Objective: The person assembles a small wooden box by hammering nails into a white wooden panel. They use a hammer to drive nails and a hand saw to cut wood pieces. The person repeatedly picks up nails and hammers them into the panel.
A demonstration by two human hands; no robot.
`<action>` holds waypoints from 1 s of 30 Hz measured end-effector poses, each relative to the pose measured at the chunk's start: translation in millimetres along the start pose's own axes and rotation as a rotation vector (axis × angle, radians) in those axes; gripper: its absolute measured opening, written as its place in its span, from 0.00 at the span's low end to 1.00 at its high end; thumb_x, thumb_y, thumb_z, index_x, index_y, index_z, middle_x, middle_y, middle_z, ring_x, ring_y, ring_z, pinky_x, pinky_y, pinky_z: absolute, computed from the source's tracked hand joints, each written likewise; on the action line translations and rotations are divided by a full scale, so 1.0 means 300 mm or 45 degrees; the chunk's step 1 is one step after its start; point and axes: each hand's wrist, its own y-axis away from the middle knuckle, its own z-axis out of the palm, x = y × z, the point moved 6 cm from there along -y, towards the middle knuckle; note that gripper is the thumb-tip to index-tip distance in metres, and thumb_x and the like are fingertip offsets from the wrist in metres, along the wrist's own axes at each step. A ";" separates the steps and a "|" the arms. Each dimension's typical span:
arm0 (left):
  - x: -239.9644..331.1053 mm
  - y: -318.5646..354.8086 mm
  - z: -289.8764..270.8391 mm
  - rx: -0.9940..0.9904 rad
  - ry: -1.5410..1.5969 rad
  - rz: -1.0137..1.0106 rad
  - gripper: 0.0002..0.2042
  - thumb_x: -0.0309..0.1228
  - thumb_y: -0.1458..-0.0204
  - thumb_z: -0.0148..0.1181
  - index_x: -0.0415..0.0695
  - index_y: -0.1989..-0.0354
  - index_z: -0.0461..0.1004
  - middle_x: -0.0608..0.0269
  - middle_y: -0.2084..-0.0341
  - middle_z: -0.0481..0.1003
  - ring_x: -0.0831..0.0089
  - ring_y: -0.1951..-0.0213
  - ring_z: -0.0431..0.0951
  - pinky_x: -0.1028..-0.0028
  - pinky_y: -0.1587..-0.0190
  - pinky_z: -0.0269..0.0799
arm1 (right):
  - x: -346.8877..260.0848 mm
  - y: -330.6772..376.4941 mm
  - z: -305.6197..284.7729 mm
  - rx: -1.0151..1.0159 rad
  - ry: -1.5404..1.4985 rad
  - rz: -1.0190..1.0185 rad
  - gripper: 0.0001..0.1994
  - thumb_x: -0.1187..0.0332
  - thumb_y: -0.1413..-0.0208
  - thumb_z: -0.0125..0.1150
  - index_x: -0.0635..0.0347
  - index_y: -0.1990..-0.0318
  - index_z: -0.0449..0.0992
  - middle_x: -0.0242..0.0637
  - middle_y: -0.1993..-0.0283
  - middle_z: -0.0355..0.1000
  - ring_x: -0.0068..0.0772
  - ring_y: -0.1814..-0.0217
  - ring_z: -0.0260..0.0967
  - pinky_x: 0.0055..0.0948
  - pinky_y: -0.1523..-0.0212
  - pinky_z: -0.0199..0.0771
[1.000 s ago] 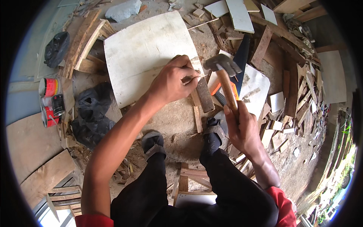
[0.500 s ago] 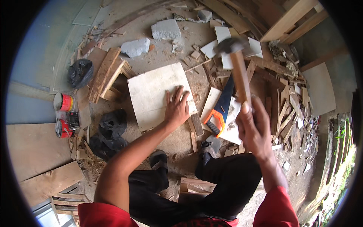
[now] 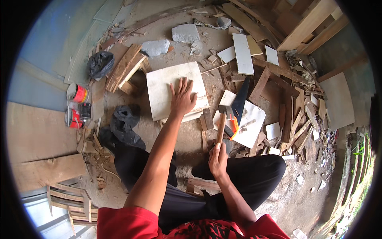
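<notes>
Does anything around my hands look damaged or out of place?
Yes, somewhat. The flat white square board under your left hand has brown marks near its right edge, so it looks stained or worn. Right of your right hand, brown wooden scraps lie heaped at random angles, which looks untidy.

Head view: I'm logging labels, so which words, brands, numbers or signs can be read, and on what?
Red-and-yellow can: print too small to read.
Dark can: print too small to read.
Lower red can: marks too small to read.
Red shirt: dark lettering, cut off; no whole word.
Hammer, white board: none I can make out.
</notes>
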 end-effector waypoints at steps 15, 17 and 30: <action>0.009 0.001 -0.026 0.148 0.037 -0.015 0.30 0.51 0.39 0.48 0.53 0.29 0.61 0.58 0.27 0.53 0.59 0.26 0.50 0.43 0.27 0.33 | -0.154 -0.154 -0.011 -0.149 0.584 -0.234 0.21 0.57 0.28 0.43 0.69 0.63 0.69 0.50 0.78 0.66 0.47 0.78 0.65 0.42 0.71 0.65; -0.013 0.007 -0.023 0.164 0.028 -0.017 0.30 0.50 0.38 0.48 0.53 0.30 0.61 0.59 0.27 0.53 0.59 0.26 0.49 0.43 0.27 0.34 | -0.190 -0.147 0.010 -0.149 0.536 -0.268 0.20 0.57 0.27 0.42 0.68 0.62 0.67 0.50 0.79 0.67 0.49 0.78 0.66 0.43 0.74 0.64; -0.035 0.013 -0.017 0.112 0.015 -0.052 0.30 0.51 0.38 0.47 0.54 0.29 0.60 0.59 0.27 0.53 0.60 0.26 0.49 0.44 0.26 0.36 | -0.276 -0.102 -0.022 -0.230 0.479 -0.067 0.20 0.56 0.27 0.40 0.68 0.59 0.68 0.57 0.79 0.69 0.63 0.76 0.72 0.50 0.75 0.65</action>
